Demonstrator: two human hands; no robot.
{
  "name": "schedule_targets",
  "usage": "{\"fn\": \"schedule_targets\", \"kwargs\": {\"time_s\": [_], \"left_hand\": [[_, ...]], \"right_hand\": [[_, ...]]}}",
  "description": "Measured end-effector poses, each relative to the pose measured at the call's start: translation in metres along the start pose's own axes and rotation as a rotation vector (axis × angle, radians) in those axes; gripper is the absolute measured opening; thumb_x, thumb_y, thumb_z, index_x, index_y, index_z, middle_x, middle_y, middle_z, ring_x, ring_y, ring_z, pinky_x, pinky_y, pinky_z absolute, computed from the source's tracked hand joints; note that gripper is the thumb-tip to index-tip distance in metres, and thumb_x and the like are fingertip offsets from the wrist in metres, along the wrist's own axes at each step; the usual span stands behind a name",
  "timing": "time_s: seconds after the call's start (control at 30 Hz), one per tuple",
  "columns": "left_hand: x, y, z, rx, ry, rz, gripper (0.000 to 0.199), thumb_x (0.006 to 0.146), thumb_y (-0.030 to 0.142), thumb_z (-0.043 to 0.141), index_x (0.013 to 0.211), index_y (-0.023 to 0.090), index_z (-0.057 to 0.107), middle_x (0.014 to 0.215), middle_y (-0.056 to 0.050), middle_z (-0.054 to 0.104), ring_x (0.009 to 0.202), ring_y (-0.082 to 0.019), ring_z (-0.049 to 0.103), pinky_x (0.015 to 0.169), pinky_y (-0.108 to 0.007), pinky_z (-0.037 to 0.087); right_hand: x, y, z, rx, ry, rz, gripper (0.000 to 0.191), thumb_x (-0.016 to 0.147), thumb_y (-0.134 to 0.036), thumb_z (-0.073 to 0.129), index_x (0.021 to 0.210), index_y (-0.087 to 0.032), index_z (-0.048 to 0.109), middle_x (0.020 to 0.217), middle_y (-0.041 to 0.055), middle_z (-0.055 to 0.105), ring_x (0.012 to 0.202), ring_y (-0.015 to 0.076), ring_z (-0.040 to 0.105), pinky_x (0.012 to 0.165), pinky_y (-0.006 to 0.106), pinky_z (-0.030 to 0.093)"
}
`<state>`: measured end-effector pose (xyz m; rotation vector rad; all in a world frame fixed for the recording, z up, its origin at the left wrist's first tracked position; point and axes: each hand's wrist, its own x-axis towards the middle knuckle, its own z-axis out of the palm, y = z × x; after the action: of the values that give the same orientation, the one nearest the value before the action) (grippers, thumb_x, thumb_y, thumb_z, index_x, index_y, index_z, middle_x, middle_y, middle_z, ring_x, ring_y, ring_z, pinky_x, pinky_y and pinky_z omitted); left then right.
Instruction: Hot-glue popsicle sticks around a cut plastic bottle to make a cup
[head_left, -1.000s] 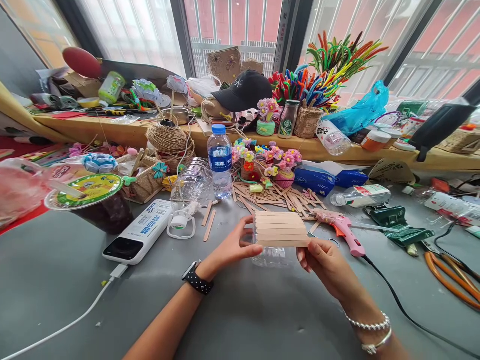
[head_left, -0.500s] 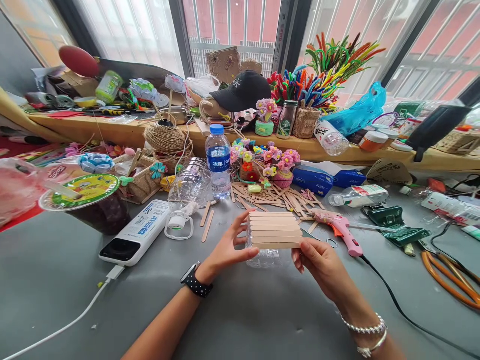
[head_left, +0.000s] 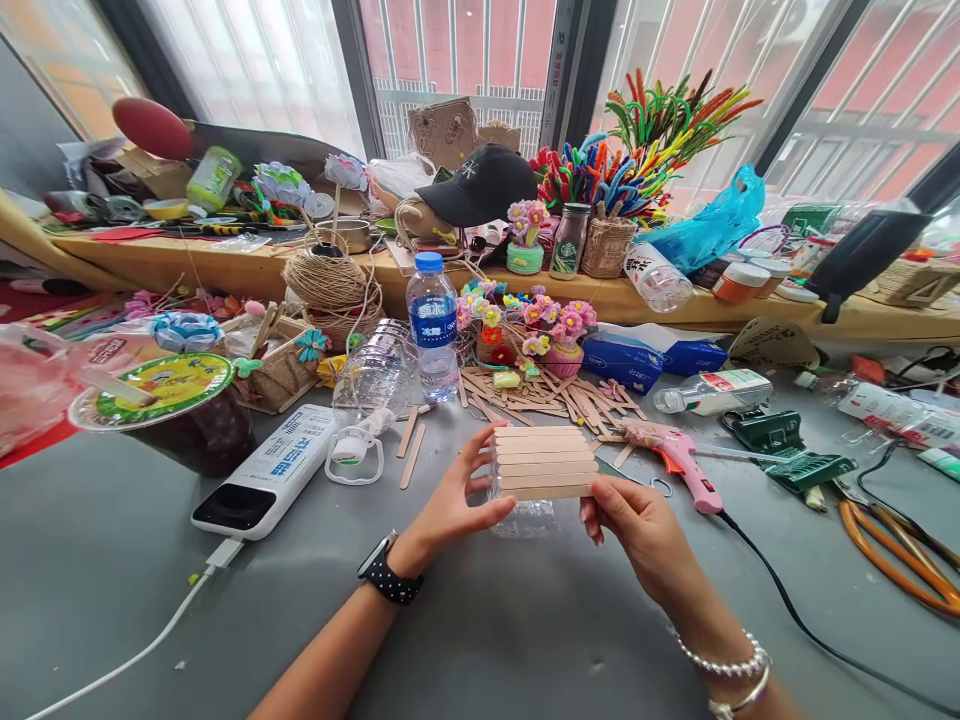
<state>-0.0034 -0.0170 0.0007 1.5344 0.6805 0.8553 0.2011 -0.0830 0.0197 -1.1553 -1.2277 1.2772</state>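
Note:
A panel of several wooden craft sticks (head_left: 544,462), laid side by side, lies over a clear plastic piece (head_left: 529,518) low above the grey table. My left hand (head_left: 454,500) holds the left side of this panel, thumb at the near corner and fingers behind the far edge. At the right end, my right hand (head_left: 634,520) pinches the near corner between thumb and fingers. Loose craft sticks (head_left: 525,392) are heaped behind the panel. A pink glue gun (head_left: 679,462) rests to the right of it.
A water bottle (head_left: 433,325) stands behind my left hand. To the left are a white power bank (head_left: 266,470) with a cable and a lidded drink cup (head_left: 202,425). Orange-handled scissors (head_left: 885,550) lie far right. A crowded wooden shelf (head_left: 420,285) runs along the back.
The whole view has shifted slightly, so things appear a little further left. Both hands keep the same hold on the stick panel.

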Motion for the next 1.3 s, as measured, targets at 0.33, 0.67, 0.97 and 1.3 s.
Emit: {"fn": "schedule_targets", "kwargs": {"time_s": [0.33,0.67,0.97,1.3], "left_hand": [[-0.003,-0.001,0.002,0.114,0.093,0.059,0.081,0.063,0.048,0.068,0.130,0.030,0.025,0.139,-0.009,0.025,0.124,-0.031,0.029,0.096,-0.043,0.035],[-0.004,-0.001,0.001,0.155,0.157,0.172,0.077,0.061,0.043,0.070,0.126,0.028,0.032,0.134,-0.009,0.033,0.120,-0.030,0.035,0.091,-0.039,0.041],[-0.002,0.005,0.005,0.181,0.165,0.165,0.070,0.067,0.038,0.065,0.125,0.027,0.028,0.131,-0.009,0.034,0.119,-0.028,0.036,0.095,-0.039,0.036],[0.001,0.010,0.013,-0.013,0.242,0.089,0.075,0.061,0.059,0.063,0.111,0.024,0.019,0.119,-0.011,0.038,0.115,-0.030,0.041,0.094,-0.041,0.036]], "right_hand": [[-0.005,0.000,0.009,-0.693,0.318,-0.362,0.032,0.088,-0.037,0.036,0.063,-0.021,0.048,0.057,-0.0007,0.045,0.054,0.0119,0.042,0.053,0.024,0.032],[-0.006,0.002,0.011,-0.674,0.261,-0.345,0.033,0.088,-0.037,0.033,0.062,-0.021,0.045,0.056,-0.0016,0.044,0.052,0.0112,0.041,0.051,0.023,0.031],[-0.002,0.003,0.011,-0.607,0.239,-0.234,0.032,0.084,-0.045,0.039,0.069,-0.020,0.051,0.060,-0.0004,0.049,0.055,0.0119,0.046,0.053,0.023,0.035],[0.005,0.024,0.023,-0.021,0.030,0.125,0.086,0.065,-0.054,0.061,0.129,-0.017,0.017,0.118,0.0172,0.049,0.087,0.0211,0.059,0.062,0.030,0.049]]}}
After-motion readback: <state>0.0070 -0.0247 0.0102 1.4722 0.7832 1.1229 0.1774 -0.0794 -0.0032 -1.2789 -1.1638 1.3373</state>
